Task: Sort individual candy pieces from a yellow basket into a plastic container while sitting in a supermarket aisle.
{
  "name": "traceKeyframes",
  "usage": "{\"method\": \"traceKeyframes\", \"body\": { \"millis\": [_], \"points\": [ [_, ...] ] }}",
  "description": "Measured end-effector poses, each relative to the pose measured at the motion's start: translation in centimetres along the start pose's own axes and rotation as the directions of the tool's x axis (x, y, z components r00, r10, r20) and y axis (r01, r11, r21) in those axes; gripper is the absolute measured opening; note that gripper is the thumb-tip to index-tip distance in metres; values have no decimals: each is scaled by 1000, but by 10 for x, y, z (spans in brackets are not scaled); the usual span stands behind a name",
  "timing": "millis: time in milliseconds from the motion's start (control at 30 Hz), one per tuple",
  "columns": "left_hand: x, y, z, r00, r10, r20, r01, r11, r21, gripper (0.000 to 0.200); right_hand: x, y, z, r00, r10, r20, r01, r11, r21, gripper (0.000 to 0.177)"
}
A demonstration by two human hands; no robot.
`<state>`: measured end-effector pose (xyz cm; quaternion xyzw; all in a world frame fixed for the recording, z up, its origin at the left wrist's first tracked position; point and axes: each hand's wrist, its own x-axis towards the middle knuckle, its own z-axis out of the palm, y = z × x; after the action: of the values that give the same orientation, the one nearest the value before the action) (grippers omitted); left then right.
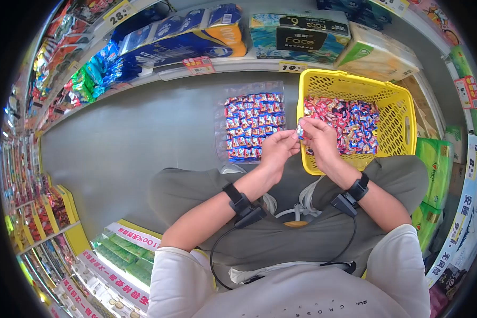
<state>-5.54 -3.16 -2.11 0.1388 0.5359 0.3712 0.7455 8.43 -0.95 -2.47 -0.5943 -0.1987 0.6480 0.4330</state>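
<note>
My left hand (277, 152) and my right hand (321, 140) meet at the left rim of a yellow plastic basket (403, 95). Pinched between the fingertips of both is one small wrapped candy (300, 129), partly covered by the fingers. A heap of loose wrapped candies (350, 119), in red, pink and blue wrappers, lies inside the basket. Left of it, on the floor, blue-and-red wrapped candies (253, 124) sit in neat rows on a clear plastic sheet or tray (221, 130). My left hand is near the lower right corner of those rows.
Grey floor (127, 138) stretches to the left. Along the back shelf stand blue tissue packs (180, 40) and a Face tissue pack (299, 40). Green packs (434, 169) are stacked at right. A lower-left display holds green packets (124, 257). My crossed legs are close below the basket.
</note>
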Motion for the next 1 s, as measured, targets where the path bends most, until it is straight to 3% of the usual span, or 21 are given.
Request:
{"method": "traceKeyframes", "body": {
  "millis": [200, 267, 300, 400, 533, 633, 700, 733, 800, 933, 1000],
  "points": [
    [-2, -4, 7, 989, 12, -150, -17, 999, -38, 17, -1, -5, -2, 999, 11, 40, -7, 995, -99, 20],
    [2, 0, 5, 971, 91, -219, -113, 989, -91, 16, -1, -8, -4, 969, 85, 233, -38, 979, -199, 24],
    [5, 0, 3, 971, 90, -221, -113, 990, -91, 16, -3, -10, -2, 969, 86, 233, -39, 979, -199, 24],
    [8, 7, 0, 960, 152, -235, -161, 987, -18, 16, -13, -23, 7, 955, 143, 259, -19, 903, -429, 25],
    [7, 9, -3, 948, 215, -233, -205, 977, 66, 22, -15, -26, 9, 962, 70, 264, 56, 895, -442, 27],
    [9, 9, 0, 941, 212, -265, -242, 966, -86, 24, -9, -19, 6, 960, 141, 243, -27, 908, -418, 26],
    [5, 11, 2, 955, 70, -288, -144, 958, -246, 19, -10, -15, 8, 987, 91, 134, -50, 958, -283, 24],
    [3, 11, 3, 955, 70, -288, -144, 958, -246, 19, -10, -16, 8, 987, 91, 134, -50, 958, -283, 24],
    [-2, 9, 3, 984, -24, -179, -3, 988, -153, 17, -10, -16, 9, 997, 35, 69, -16, 966, -260, 22],
    [-3, -7, 4, 996, 7, -91, -20, 990, -139, 17, -5, -13, 3, 997, 32, 70, -9, 952, -305, 23],
    [-4, -11, 5, 992, 27, -125, -42, 991, -124, 16, -4, -10, 2, 994, 71, 80, -44, 952, -302, 24]
  ]
}}
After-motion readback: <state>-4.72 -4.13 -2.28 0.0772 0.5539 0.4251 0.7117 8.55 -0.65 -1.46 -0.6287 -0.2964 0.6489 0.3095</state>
